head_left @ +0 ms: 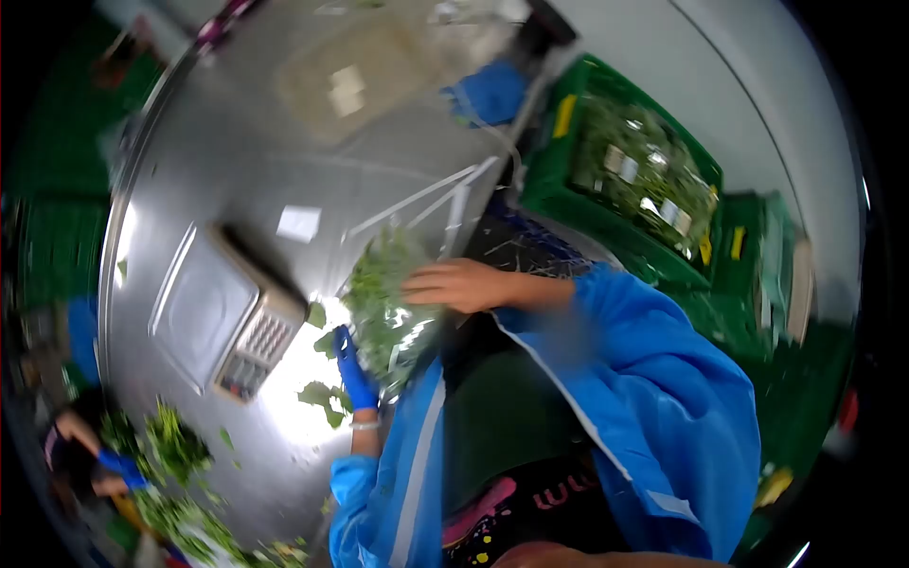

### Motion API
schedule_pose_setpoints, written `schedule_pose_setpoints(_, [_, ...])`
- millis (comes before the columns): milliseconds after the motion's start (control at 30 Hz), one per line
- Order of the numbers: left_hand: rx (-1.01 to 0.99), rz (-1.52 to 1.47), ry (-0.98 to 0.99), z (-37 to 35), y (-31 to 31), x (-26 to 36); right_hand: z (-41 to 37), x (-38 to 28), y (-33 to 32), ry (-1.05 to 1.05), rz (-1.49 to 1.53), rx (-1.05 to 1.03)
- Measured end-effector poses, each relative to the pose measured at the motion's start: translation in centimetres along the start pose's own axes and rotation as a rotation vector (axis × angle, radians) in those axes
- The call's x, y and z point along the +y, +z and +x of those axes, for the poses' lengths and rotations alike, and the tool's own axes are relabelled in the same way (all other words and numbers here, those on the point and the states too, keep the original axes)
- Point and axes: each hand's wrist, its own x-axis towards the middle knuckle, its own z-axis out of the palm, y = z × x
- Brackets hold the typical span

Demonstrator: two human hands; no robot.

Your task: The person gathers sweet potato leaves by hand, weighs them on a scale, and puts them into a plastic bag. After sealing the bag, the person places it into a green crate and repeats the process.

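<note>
A clear plastic bag of leafy greens (pixel 379 308) is between my two hands, in front of my body at the table's edge. My left hand (pixel 356 374), in a blue glove, presses along the bag's lower left side with its fingers against the plastic. My bare right hand (pixel 459 285) lies across the bag's right side, fingers bent over it. Loose green leaves (pixel 327 401) lie beside the gloved hand. A kitchen-type weighing scale (pixel 227 312) with a keypad stands just left of the bag, its metal pan bare.
The steel table (pixel 208 142) carries a white paper slip (pixel 299 223), a beige tray (pixel 355 76) and a blue cloth-like item (pixel 488 93). Green crates (pixel 549 180) with bagged greens (pixel 644 170) stand right. Another person's gloved hand (pixel 123 468) touches loose greens (pixel 177 443).
</note>
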Motion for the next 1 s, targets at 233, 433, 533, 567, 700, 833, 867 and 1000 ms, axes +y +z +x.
schedule_pose_setpoints(233, [-0.160, -0.370, -0.233, 8.7, -3.0, 9.3, -1.1, 2.7, -15.1, 0.474, 0.811, 0.416])
schedule_pose_setpoints(433, [-0.212, -0.721, -0.335, 12.6, 14.3, 23.5, -17.7, 5.5, -17.1, 0.559, 1.027, 0.868])
schedule_pose_setpoints(533, [-0.429, -0.524, -0.391, 13.7, 25.3, 32.8, -25.0, 7.2, -19.2, 0.786, 0.980, 1.121])
schedule_pose_setpoints(567, [-0.484, -0.584, -0.451, 14.4, 28.7, 34.6, -27.4, 8.8, -20.1, 0.872, 0.884, 1.219])
schedule_pose_setpoints(700, [-0.611, -0.590, -0.387, 18.5, 41.0, 37.3, -33.5, 13.1, -25.9, 1.008, 0.902, 1.460])
schedule_pose_setpoints(833, [-0.333, 0.207, 0.818, 19.5, 48.0, 37.6, -39.0, 22.2, -22.3, 1.379, 0.398, 1.149])
schedule_pose_setpoints(867, [-0.419, 0.387, 0.852, 18.7, 48.7, 38.9, -40.6, 24.3, -20.2, 1.405, 0.261, 1.104])
schedule_pose_setpoints(1000, [-0.469, 0.639, 0.852, 17.7, 53.2, 36.0, -37.3, 19.8, -23.8, 1.219, -0.386, 1.078])
